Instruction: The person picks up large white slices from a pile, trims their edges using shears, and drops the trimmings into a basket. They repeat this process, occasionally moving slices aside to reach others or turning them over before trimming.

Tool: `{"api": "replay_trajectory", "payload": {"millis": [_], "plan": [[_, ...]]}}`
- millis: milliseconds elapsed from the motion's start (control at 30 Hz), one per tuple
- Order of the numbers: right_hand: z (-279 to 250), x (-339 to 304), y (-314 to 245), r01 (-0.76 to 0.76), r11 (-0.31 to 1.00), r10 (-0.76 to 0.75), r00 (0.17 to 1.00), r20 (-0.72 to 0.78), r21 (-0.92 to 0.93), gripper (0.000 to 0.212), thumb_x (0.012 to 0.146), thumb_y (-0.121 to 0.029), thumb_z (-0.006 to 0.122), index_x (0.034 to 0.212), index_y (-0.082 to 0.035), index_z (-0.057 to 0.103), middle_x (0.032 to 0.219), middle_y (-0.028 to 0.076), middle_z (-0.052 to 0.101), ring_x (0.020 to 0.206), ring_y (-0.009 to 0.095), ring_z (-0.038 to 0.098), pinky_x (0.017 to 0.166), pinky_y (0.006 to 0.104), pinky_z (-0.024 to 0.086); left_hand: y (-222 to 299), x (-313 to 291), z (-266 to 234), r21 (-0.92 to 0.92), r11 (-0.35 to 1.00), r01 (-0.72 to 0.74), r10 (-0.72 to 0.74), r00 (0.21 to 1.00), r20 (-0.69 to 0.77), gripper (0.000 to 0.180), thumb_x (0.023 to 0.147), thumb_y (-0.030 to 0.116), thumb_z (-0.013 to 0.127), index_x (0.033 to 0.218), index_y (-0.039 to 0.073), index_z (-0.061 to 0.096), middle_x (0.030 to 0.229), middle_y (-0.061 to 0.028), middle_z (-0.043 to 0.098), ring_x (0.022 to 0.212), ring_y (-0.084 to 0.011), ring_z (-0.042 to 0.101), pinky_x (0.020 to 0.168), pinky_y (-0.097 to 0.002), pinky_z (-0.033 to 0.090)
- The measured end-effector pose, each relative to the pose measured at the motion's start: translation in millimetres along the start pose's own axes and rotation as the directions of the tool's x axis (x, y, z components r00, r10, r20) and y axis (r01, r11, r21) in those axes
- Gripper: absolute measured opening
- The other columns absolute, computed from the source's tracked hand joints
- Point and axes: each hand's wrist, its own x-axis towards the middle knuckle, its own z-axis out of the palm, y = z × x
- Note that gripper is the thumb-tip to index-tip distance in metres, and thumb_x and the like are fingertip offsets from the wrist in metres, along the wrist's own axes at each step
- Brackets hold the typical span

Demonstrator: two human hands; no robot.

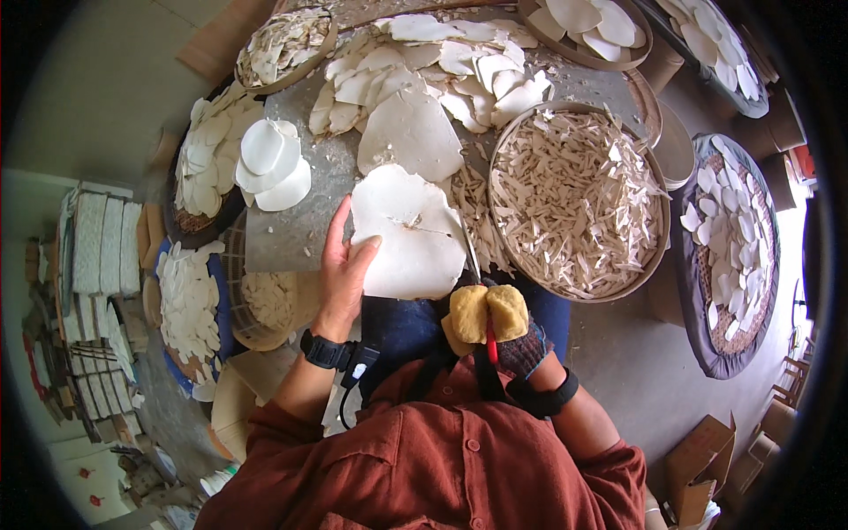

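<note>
My left hand (344, 261) grips a flat, cream-white, irregular sheet (406, 231) by its left edge, thumb on top. A small crack runs across the sheet's middle. In a dark knitted glove, my right hand (528, 346) is closed on shears (491, 340) with red handles, partly covered by yellow foam padding (488, 311). The blades (469, 247) point away from me along the sheet's right edge; whether they bite into it I cannot tell. Just beyond lies another large white sheet (411, 132), in front of a heap of similar pieces (433, 66).
A round tray of cut white strips (579, 199) stands right of the sheet. Trimmed rounded pieces (272, 163) are stacked on the grey table (283, 234) at left. More round trays of pieces (729, 243) stand around. Cardboard boxes (698, 468) sit at lower right.
</note>
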Motion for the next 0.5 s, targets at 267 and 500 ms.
{"api": "replay_trajectory", "payload": {"millis": [267, 500], "plan": [[-6, -3, 0, -0.086, 0.995, 0.083, 0.995, 0.056, 0.051, 0.033, 0.076, -0.017, 0.064, 0.106, -0.005, 0.055, 0.104, 0.011, 0.059, 0.096, 0.025, 0.057, 0.086, 0.0319, 0.045, 5, 7, 1, 0.075, 0.996, -0.037, 0.033, 0.998, 0.046, 0.064, 0.082, -0.002, 0.053, 0.139, 0.007, 0.025, 0.126, -0.0116, 0.047, 0.104, -0.0149, 0.053, 0.088, -0.0281, 0.044], [-5, -4, -14, -0.132, 0.882, 0.046, 0.98, 0.196, 0.453, 0.025, 0.084, -0.014, 0.058, 0.107, -0.005, 0.055, 0.107, 0.009, 0.06, 0.1, 0.02, 0.057, 0.089, 0.0304, 0.044, 5, 9, -8, 0.073, 0.997, 0.033, -0.041, 0.993, 0.109, 0.065, 0.081, -0.001, 0.055, 0.138, 0.006, 0.026, 0.121, -0.0118, 0.051, 0.102, -0.0151, 0.054, 0.087, -0.0278, 0.044]]}}
